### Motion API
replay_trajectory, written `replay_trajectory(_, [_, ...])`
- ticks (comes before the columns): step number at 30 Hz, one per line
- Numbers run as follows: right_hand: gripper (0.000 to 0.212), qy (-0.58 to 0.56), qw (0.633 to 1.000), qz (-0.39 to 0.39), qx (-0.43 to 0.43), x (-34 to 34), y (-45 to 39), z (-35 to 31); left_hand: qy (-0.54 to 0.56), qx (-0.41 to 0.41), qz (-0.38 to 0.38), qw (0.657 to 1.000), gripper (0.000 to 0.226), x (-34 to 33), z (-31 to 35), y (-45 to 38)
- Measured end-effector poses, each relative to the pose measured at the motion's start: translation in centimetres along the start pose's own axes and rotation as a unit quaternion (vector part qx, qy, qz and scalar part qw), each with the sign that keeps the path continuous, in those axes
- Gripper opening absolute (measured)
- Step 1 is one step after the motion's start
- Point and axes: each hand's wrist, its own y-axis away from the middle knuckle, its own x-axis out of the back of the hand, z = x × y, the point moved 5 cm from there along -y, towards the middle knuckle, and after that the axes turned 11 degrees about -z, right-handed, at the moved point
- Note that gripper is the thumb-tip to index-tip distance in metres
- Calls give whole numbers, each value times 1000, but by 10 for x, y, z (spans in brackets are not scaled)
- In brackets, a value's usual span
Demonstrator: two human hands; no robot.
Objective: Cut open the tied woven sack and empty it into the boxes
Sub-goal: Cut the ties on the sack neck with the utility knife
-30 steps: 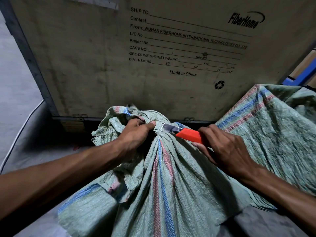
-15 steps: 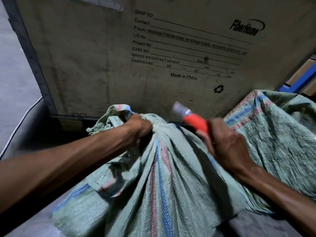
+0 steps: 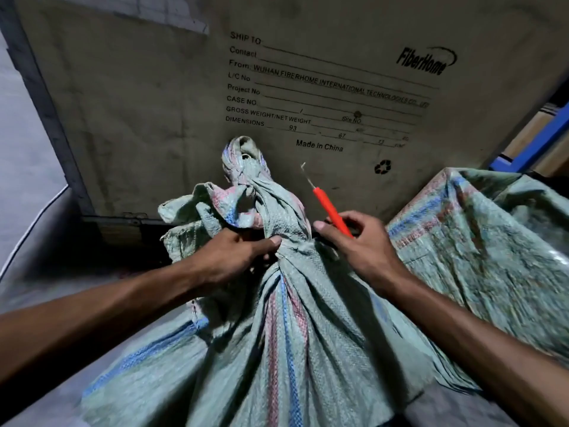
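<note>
A green woven sack (image 3: 277,349) with red and blue stripes fills the lower middle of the view. Its knotted top (image 3: 246,180) stands upright above a gathered neck. My left hand (image 3: 237,254) grips that neck from the left, thumb across the fabric. My right hand (image 3: 357,241) holds an orange-handled utility knife (image 3: 331,209) just right of the neck. The thin blade points up and away, clear of the sack.
A large crate (image 3: 154,103) with printed shipping text stands directly behind the sack. A second green woven sack (image 3: 480,241) lies at the right. Blue shelving (image 3: 535,140) shows at the far right, and grey floor (image 3: 24,149) at the left.
The knife blade was against the sack's neck and has been lifted off to the right. The knotted top now stands up free above my left hand, which grips lower on the neck.
</note>
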Motion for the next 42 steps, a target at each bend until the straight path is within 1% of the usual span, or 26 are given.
replay_trajectory(2, [24,-110,994,-18,-23,-6,-6,-3,-1,-20,-12,1000,13,0,9,5])
replay_trajectory(3, [26,-121,992,-30,-33,-8,-10,-4,-13,-34,-26,999,12,-1,13,6])
replay_trajectory(5, [27,-116,991,-51,-36,-11,-15,-7,-23,-58,-55,997,29,-4,19,6])
replay_trajectory(6, [23,-116,992,-48,-34,-11,-17,-7,-21,-53,-60,997,31,-6,20,5])
replay_trajectory(7, [19,-116,992,-34,-32,-11,-19,-6,-14,-33,-60,998,26,-7,20,4])
replay_trajectory(9, [17,-108,994,-7,-34,-9,-22,-1,-29,49,-77,995,14,-4,20,2])
replay_trajectory(11, [27,-96,994,3,-41,-8,-23,3,-55,112,-121,985,13,7,32,6])
replay_trajectory(12, [34,-90,995,1,-47,-8,-22,6,-56,108,-126,985,16,17,42,8])
replay_trajectory(13, [36,-84,995,1,-48,-7,-22,8,-46,90,-104,989,21,30,56,11])
replay_trajectory(14, [30,-79,996,-3,-41,-6,-20,9,-34,59,-49,996,28,46,67,11])
replay_trajectory(15, [20,-74,997,-10,-32,-6,-19,8,-10,18,29,999,34,64,78,12])
replay_trajectory(16, [15,-70,997,-19,-23,-6,-18,6,4,-36,121,992,37,82,86,14])
replay_trajectory(17, [14,-73,997,-28,-18,-5,-16,5,2,-90,222,971,36,99,93,18])
replay_trajectory(18, [14,-83,996,-42,-16,-6,-14,4,-19,-133,302,944,35,113,95,19])
replay_trajectory(19, [14,-96,993,-60,-16,-6,-12,2,-31,-152,335,929,36,120,94,18])
replay_trajectory(20, [16,-105,991,-82,-16,-7,-9,0,-29,-151,313,937,44,122,92,13])
replay_trajectory(22, [16,-94,988,-119,-14,-11,-4,-5,9,-105,170,980,73,106,84,-1])
replay_trajectory(23, [17,-81,988,-131,-11,-13,-1,-8,38,-78,100,991,81,95,80,-8])
replay_trajectory(24, [18,-69,988,-136,-7,-14,1,-9,71,-71,58,993,79,86,78,-12])
replay_trajectory(25, [19,-58,990,-132,-3,-14,3,-11,109,-80,53,989,70,81,77,-15])
replay_trajectory(27, [19,-33,994,-102,11,-9,6,-16,142,-99,117,978,54,84,77,-18])
replay_trajectory(29, [20,0,997,-72,37,-1,10,-26,128,-95,188,969,50,93,72,-19])
replay_trajectory(31, [20,46,994,-72,70,1,17,-41,127,-91,229,961,49,100,66,-20])
replay_trajectory(34, [20,100,984,-101,111,-11,32,-62,113,-83,272,952,51,103,59,-20])
replay_trajectory(37, [21,62,985,-129,96,-24,39,-68,85,-81,305,945,55,104,59,-20])
replay_trajectory(42, [28,10,988,-144,59,-33,36,-73,62,-96,316,942,57,101,65,-19])
